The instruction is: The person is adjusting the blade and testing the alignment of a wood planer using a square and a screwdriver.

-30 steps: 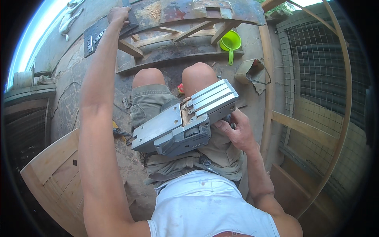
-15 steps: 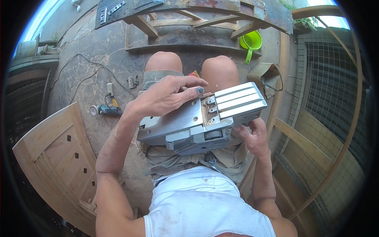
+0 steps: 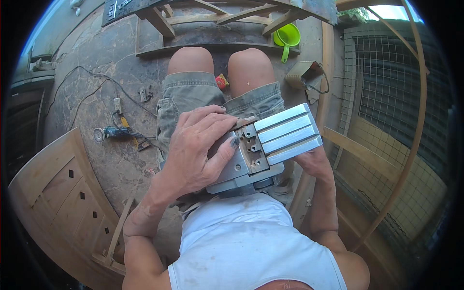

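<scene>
Head view: a seated person holds an upturned electric planer (image 3: 263,150) on the lap with both hands.

At nine o'clock lies a curved wooden panel (image 3: 53,193) with small square holes, and just above it, toward ten o'clock, an angle grinder (image 3: 111,132) rests on the stone floor (image 3: 96,63) among loose cables. Near the centre, the left hand (image 3: 195,152) lies flat over the planer's grey sole, fingers spread wide and the thumb pressed by the blade slot. The planer sits across the thighs, its ribbed metal plate pointing toward three o'clock. The right hand (image 3: 314,162) grips it from below at the three o'clock side; its fingers are mostly hidden, so it probably wraps the body or handle. At one o'clock a green funnel (image 3: 286,36) lies beside a wooden frame (image 3: 217,14), and wire mesh (image 3: 386,87) fills the right.
</scene>
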`<state>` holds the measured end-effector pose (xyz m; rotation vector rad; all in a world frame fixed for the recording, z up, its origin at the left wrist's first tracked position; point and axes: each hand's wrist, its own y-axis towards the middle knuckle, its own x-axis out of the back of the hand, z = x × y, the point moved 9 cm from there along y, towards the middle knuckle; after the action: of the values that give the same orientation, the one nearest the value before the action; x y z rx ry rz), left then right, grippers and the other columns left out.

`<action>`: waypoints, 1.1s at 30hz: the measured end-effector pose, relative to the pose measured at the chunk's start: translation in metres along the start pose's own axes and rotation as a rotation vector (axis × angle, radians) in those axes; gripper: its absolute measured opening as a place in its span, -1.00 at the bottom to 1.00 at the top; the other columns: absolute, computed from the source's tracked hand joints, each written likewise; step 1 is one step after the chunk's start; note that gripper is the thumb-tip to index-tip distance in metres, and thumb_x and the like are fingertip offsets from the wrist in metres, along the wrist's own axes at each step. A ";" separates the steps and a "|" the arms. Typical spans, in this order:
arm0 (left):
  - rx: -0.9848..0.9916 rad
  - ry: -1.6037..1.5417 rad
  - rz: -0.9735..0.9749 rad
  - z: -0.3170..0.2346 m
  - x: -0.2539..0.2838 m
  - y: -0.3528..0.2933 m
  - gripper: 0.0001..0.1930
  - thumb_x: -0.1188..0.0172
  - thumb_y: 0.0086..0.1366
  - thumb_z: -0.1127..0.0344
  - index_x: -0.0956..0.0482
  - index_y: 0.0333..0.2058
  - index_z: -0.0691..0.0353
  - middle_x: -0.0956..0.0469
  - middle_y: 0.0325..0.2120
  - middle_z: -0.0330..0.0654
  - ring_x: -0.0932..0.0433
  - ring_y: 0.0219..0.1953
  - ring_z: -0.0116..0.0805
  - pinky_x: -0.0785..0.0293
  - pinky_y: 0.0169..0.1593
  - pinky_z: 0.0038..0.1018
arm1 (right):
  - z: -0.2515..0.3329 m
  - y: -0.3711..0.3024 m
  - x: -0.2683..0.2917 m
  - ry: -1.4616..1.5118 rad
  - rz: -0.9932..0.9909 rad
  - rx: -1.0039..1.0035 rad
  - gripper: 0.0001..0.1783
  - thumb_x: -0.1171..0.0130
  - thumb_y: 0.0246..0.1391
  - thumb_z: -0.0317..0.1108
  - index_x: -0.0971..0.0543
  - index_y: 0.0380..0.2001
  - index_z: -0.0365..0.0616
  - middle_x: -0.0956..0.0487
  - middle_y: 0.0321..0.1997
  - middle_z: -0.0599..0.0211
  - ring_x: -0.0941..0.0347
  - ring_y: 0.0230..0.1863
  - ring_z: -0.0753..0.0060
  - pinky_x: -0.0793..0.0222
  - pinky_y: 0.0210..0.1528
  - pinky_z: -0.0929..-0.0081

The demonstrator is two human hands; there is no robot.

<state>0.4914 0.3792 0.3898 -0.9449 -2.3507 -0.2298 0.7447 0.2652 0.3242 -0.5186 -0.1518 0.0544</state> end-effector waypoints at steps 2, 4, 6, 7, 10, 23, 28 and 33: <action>-0.014 0.008 -0.041 -0.007 0.004 -0.005 -0.58 -0.23 0.41 0.24 -0.71 0.16 0.30 -0.74 0.07 -0.01 -0.56 0.32 -0.01 -0.34 0.38 -0.12 | 0.003 -0.004 0.000 -0.003 -0.001 0.021 -0.69 -0.36 0.31 -0.45 -0.72 0.07 -0.31 -0.79 -0.01 0.30 -0.63 0.01 0.52 -0.57 0.12 0.39; -0.034 0.027 -0.071 -0.010 0.004 -0.005 -0.58 -0.23 0.41 0.24 -0.71 0.15 0.29 -0.74 0.06 -0.01 -0.56 0.32 0.00 -0.34 0.38 -0.12 | 0.006 -0.005 0.001 -0.043 0.010 0.079 -0.67 -0.36 0.34 -0.45 -0.71 0.12 -0.29 -0.78 0.02 0.29 -0.63 0.03 0.52 -0.57 0.14 0.37; -0.024 0.020 -0.056 -0.004 0.002 -0.003 -0.57 -0.22 0.41 0.22 -0.71 0.16 0.29 -0.73 0.08 0.01 -0.56 0.32 0.00 -0.33 0.39 -0.12 | 0.006 -0.003 -0.004 -0.018 -0.007 0.077 -0.65 -0.37 0.33 -0.44 -0.69 0.14 -0.29 -0.78 0.02 0.29 -0.64 0.02 0.52 -0.58 0.11 0.38; -0.016 0.017 -0.042 0.000 0.000 -0.001 -0.56 -0.22 0.41 0.21 -0.71 0.18 0.28 -0.72 0.09 0.03 -0.56 0.32 0.01 -0.32 0.40 -0.12 | 0.007 -0.001 -0.006 0.009 -0.025 0.077 -0.63 -0.39 0.33 -0.44 -0.68 0.17 -0.28 -0.77 0.03 0.29 -0.64 0.01 0.52 -0.59 0.09 0.39; 0.028 -0.068 -0.014 0.016 -0.001 0.008 -0.53 -0.22 0.42 0.19 -0.70 0.21 0.28 -0.69 0.12 0.09 -0.57 0.30 0.04 -0.33 0.43 -0.12 | 0.009 0.012 -0.007 -0.095 -0.005 0.141 -0.58 -0.43 0.32 -0.41 -0.66 0.20 -0.28 -0.77 0.02 0.29 -0.65 -0.05 0.52 -0.59 -0.02 0.41; 0.219 -0.231 0.207 -0.017 -0.002 0.098 0.13 -0.47 0.22 -0.41 -0.31 0.52 0.27 -0.61 0.10 0.10 -0.63 0.16 -0.12 -0.51 0.30 -0.20 | 0.071 0.041 -0.012 -0.044 -0.143 0.360 -0.47 -0.51 0.32 -0.11 -0.67 0.17 -0.25 -0.73 -0.18 0.27 -0.55 -0.27 0.54 -0.51 -0.20 0.43; 0.170 -0.686 0.184 -0.031 0.014 0.092 0.04 -0.51 0.12 -0.32 -0.39 0.38 0.30 -0.64 0.06 0.03 -0.69 0.06 -0.26 -0.59 0.19 -0.36 | 0.145 0.014 -0.023 -0.278 -0.190 0.612 -0.44 -0.58 0.22 -0.04 -0.67 0.03 -0.29 -0.74 -0.26 0.04 -0.73 -0.30 0.15 -0.59 -0.21 0.29; 0.082 -0.977 -0.007 -0.056 0.020 0.068 0.03 -0.59 0.05 -0.25 -0.44 0.35 0.32 -0.68 0.02 0.03 -0.70 0.09 -0.18 -0.63 0.22 -0.25 | 0.183 -0.017 -0.013 -0.296 -0.049 0.613 -0.38 -0.59 0.20 -0.03 -0.63 0.06 -0.33 -0.74 -0.31 0.00 -0.76 -0.32 0.06 -0.61 -0.20 0.22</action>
<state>0.5514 0.4203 0.4436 -1.1738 -3.1878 0.4286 0.7030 0.3388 0.4883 0.1085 -0.4207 0.1243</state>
